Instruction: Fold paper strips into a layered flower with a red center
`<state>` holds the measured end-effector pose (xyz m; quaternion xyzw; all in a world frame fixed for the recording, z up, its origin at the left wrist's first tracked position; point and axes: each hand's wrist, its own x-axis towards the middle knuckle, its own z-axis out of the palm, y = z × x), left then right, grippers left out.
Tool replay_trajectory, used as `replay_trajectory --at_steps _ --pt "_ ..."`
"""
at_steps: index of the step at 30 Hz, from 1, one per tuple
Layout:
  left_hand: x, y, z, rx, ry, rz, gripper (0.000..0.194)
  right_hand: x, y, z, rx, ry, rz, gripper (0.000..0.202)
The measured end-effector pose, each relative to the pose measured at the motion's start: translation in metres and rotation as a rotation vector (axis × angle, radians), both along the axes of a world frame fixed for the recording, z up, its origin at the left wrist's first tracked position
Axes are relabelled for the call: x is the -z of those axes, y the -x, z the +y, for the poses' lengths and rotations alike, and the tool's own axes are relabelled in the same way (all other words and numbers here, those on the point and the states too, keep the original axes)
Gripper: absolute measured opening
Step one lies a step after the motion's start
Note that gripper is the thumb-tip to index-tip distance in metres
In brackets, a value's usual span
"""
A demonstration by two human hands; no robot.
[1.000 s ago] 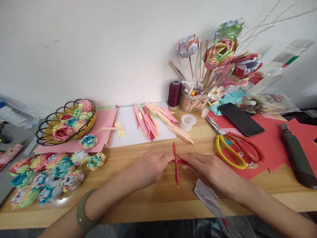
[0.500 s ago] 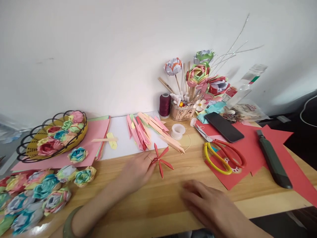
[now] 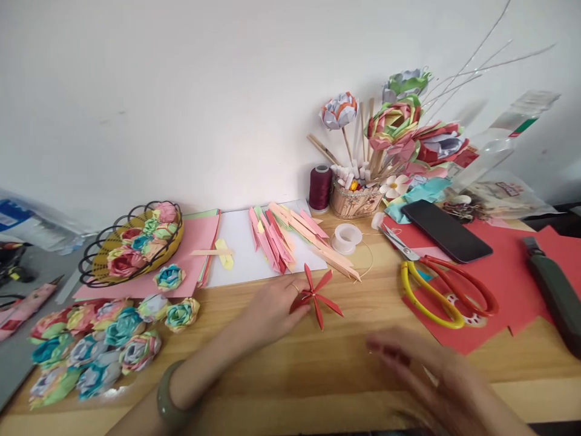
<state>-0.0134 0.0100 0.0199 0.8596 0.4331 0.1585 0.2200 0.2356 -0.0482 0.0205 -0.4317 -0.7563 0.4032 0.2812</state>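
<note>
My left hand (image 3: 276, 306) pinches one arm of a red folded-paper star (image 3: 320, 295), its narrow pointed petals spreading from a small centre above the table. Over the wood to the right, my right hand (image 3: 436, 369) is smeared by motion; its fingers look apart and nothing shows in them. Behind the star lie folded paper strips (image 3: 276, 239) in pink, peach and green, partly on a white sheet. A white spool of thread (image 3: 346, 238) stands close to them. Scissors with yellow and red handles (image 3: 431, 293) rest on red paper, beyond my right hand.
At left, a yellow basket (image 3: 102, 257) holds paper roses, with several more roses (image 3: 124, 327) in front. A maroon thread cone (image 3: 320, 189) and a box of paper flowers (image 3: 356, 201) stand at the wall. A phone (image 3: 447, 231) and a dark green cutter (image 3: 554, 297) lie right.
The view has swung left, so the things sit further right in it. My right hand's fingers have spread. My left hand keeps its pinch on the red paper star.
</note>
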Motion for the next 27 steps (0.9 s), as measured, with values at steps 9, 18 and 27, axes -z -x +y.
replay_trajectory --at_steps 9,18,27 --pt "-0.012 0.010 0.005 -0.080 -0.159 0.097 0.028 -0.010 0.029 0.067 0.072 -0.537 -0.342 0.025" --pt "-0.011 0.002 0.003 -0.201 -0.193 0.115 0.039 -0.018 0.052 0.084 -0.198 -0.566 -0.442 0.041" --pt "0.007 -0.012 -0.009 -0.198 -0.211 0.229 0.020 -0.006 0.057 0.080 -0.236 -0.582 -0.625 0.014"
